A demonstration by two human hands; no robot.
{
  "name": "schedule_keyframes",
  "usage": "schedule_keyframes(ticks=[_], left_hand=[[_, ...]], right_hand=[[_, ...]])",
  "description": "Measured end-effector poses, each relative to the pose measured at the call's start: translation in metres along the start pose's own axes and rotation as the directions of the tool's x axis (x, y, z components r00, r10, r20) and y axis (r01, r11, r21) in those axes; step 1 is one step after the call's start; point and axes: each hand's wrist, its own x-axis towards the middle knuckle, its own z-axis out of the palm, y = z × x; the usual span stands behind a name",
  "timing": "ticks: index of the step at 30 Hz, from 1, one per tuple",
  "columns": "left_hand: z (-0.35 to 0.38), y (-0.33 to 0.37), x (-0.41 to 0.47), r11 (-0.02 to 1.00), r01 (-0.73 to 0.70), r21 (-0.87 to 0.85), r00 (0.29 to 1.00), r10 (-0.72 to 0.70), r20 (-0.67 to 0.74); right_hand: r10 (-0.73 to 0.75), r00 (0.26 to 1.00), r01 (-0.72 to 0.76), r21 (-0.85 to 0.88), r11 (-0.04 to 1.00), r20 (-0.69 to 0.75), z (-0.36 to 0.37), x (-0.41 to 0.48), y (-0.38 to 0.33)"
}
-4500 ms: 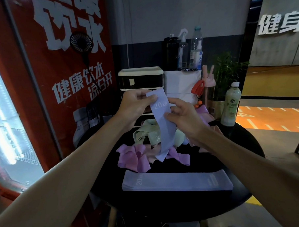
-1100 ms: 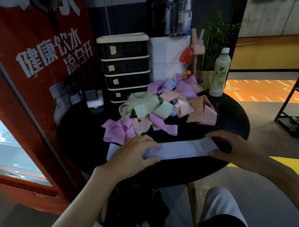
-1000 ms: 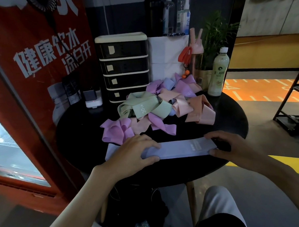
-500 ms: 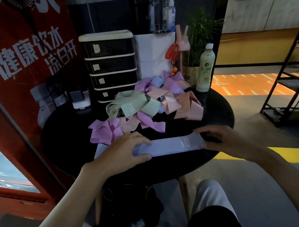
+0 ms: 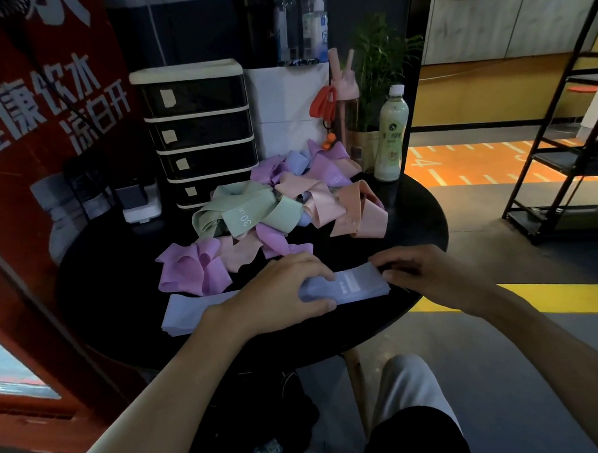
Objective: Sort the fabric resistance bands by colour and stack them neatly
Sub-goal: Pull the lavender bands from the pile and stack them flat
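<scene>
A flat stack of lavender-blue bands (image 5: 356,287) lies along the near edge of the round black table (image 5: 97,269). My left hand (image 5: 279,288) presses on the middle of the stack, fingers across its top and thumb along the near edge. My right hand (image 5: 426,272) touches the stack's right end with its fingertips. Behind lies a loose heap: green bands (image 5: 252,214), purple bands (image 5: 193,268) and peach-pink bands (image 5: 358,213), tangled together, with more purple and blue at the back.
A black drawer unit (image 5: 197,128), a small white device (image 5: 139,202), a green drink bottle (image 5: 391,136) and a potted plant (image 5: 376,69) stand at the table's back. A red cabinet (image 5: 29,135) is at left, a black rack (image 5: 561,146) at right.
The lavender-blue band I held up has been laid on the stack. Since half a second ago my left hand has slid right along the stack towards my right hand.
</scene>
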Motion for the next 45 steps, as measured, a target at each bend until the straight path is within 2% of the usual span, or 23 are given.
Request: schedule_keyframes(ticks=[14,16,18,20,22,25,27,30,34,40,45], left_hand=[[0.004,0.000,0.010,1.000,-0.018,-0.014,1.000,0.018,0.005],[0.000,-0.001,0.017,1.000,-0.018,0.010,0.999,0.018,-0.047],[-0.006,-0.006,0.028,0.993,-0.013,0.120,0.984,0.034,-0.176],[-0.014,-0.012,0.041,0.965,0.080,0.249,0.960,-0.007,-0.282],[-0.021,-0.021,0.052,0.921,0.202,0.334,0.940,-0.088,-0.328],[-0.023,-0.040,0.064,0.871,0.301,0.388,0.945,-0.220,-0.241],[-0.017,-0.048,0.065,0.860,0.328,0.390,0.942,-0.265,-0.208],[-0.004,-0.060,0.062,0.862,0.351,0.364,0.930,-0.278,-0.239],[0.002,-0.072,0.062,0.855,0.367,0.366,0.921,-0.280,-0.270],[0.004,-0.078,0.064,0.877,0.348,0.331,0.913,-0.237,-0.333],[0.004,-0.078,0.065,0.903,0.350,0.250,0.894,-0.242,-0.377]], right_hand=[[0.016,0.998,-0.017,-0.019,1.000,-0.053,-0.005,0.012,-0.005],[0.020,0.997,-0.022,-0.034,0.999,-0.078,-0.005,0.021,-0.009],[-0.001,0.996,-0.004,-0.062,0.998,-0.086,-0.005,0.034,-0.014],[-0.039,0.996,0.033,-0.077,0.996,-0.080,-0.007,0.050,-0.019],[-0.060,0.996,0.053,-0.106,0.993,-0.064,-0.007,0.071,-0.024],[-0.113,0.988,0.092,-0.186,0.978,-0.101,-0.005,0.109,-0.030],[-0.127,0.982,0.098,-0.194,0.976,-0.141,-0.005,0.137,-0.037],[-0.133,0.977,0.104,-0.170,0.980,-0.167,-0.005,0.174,-0.049],[-0.114,0.964,0.055,-0.242,0.969,-0.241,-0.003,0.219,-0.058],[-0.016,0.980,-0.052,-0.334,0.941,-0.199,0.006,0.281,-0.038],[-0.014,0.977,-0.071,-0.386,0.920,-0.213,0.019,0.328,-0.016]])
